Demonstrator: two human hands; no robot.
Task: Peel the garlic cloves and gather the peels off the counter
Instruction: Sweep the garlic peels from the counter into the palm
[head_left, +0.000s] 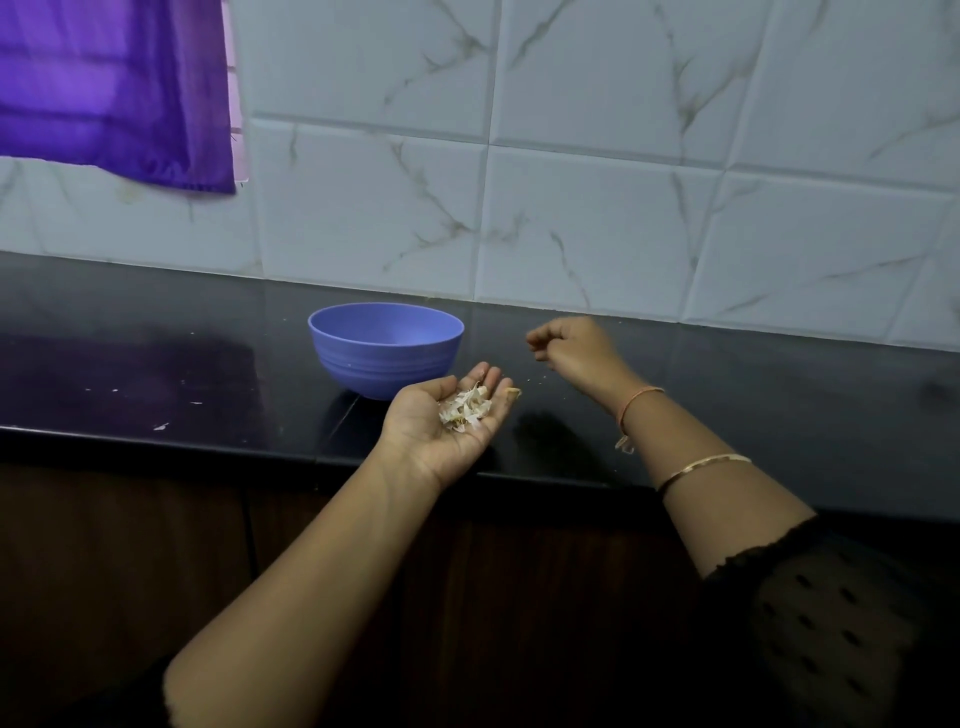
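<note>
The left hand is cupping the garlic peels palm-up above the table's front edge, fingers relaxed. The right hand is hovering nearer the back edge, fingers curled, perhaps pinching something. Being papery and featherlight, the garlic peels are calling for soft fingertip pinches.

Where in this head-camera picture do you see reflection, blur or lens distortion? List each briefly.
Head view: the glossy counter mirrors the purple curtain at left; the right hand is slightly blurred, while the peels in the left hand look sharper; the wall tiles show bowed grout lines from the wide lens; the cabinet front is dim.
</note>
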